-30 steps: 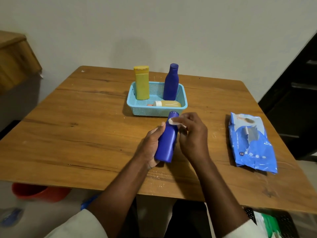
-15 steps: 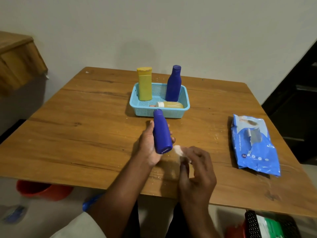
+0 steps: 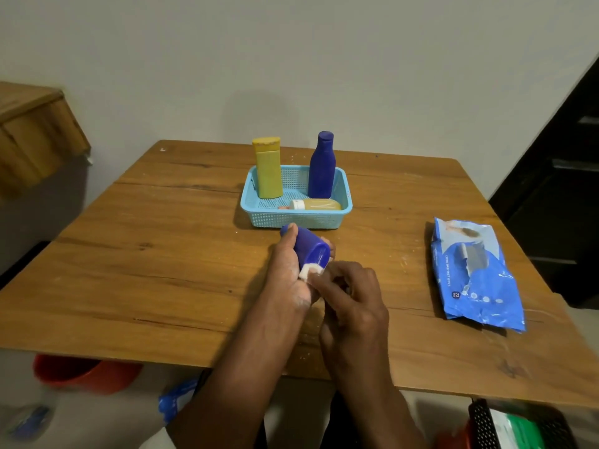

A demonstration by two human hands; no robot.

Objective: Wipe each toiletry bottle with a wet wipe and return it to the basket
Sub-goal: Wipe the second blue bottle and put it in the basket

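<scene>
Two hands meet over the middle of the wooden desk [image 3: 162, 254]. The left hand [image 3: 287, 270] is curled round a dark blue bottle [image 3: 308, 246], which is tipped so that its cap end points away from the person and its flat base faces the camera. The right hand [image 3: 351, 296] pinches a small white wet wipe [image 3: 309, 273] in its fingertips and presses it against the lower rim of that base, where the wipe also touches the left palm.

Just beyond the hands stands a light blue perforated basket [image 3: 296, 218] on the desk. It holds three bottles: a yellow bottle [image 3: 268, 168] upright at its far left, a second dark blue bottle [image 3: 321, 165] upright at its far right, and a small amber bottle [image 3: 319, 205] with a white cap lying on its side along the near wall.

Well to the right of the right hand lies a blue pack of wet wipes [image 3: 475, 273], flat on the desk, its near end close to the desk edge.

Below the near desk edge, left of the left forearm, a red tub [image 3: 84, 372] shows on the floor; right of the right forearm, a dark mesh container [image 3: 483, 422] with green and white contents is partly seen.
</scene>
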